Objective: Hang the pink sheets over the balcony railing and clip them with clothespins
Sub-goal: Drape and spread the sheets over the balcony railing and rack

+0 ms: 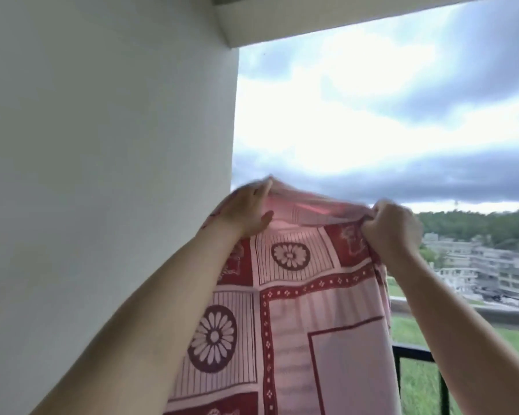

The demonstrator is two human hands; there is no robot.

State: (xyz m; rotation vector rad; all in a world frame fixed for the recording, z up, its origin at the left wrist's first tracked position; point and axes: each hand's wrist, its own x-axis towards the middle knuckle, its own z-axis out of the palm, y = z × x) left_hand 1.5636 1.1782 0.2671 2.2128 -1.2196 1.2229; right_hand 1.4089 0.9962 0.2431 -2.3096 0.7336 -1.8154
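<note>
A pink sheet [306, 310] with dark red borders and flower medallions hangs in front of me, held up high by its top edge. My left hand [247, 209] grips the upper left part of that edge, thumb in front and fingers behind the cloth. At the upper right my right hand [390, 224] is fisted round a bunch of the same edge. The sheet drops down past the black balcony railing [414, 353], which shows only at the lower right. Whether the cloth touches the railing is hidden. No clothespins are in view.
A white wall [102, 175] fills the left half, close beside my left arm. A white ceiling beam [342, 22] runs overhead. Beyond the railing lie grass, low buildings [489, 271] and a cloudy sky.
</note>
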